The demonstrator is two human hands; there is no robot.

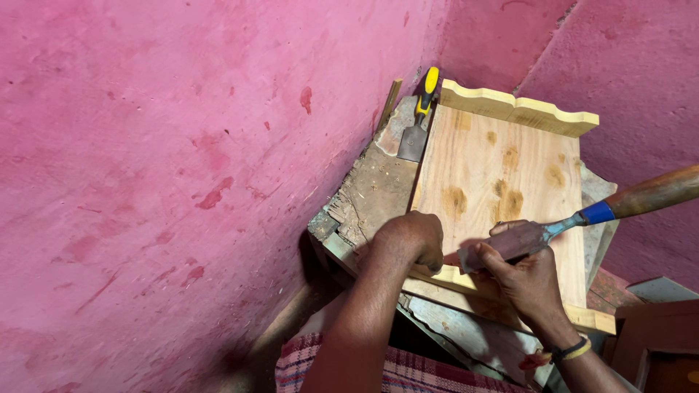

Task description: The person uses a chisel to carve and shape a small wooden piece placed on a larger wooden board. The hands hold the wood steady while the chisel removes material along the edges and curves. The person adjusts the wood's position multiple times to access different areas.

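Chisel work on the board's near edge
Left hand (411, 236) clenched, steadying the board (502, 189); right hand (520, 273) grasping the chisel (539, 234) blade low. Best kept shallow, fingers behind the edge.

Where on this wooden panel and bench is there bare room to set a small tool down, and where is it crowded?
Free: the middle of the wooden panel, between the scalloped strip and the hands. Crowded: the near edge, where the left hand presses and the right hand grips a wooden-handled chisel; the littered bench strip by the wall holds a yellow-handled chisel.
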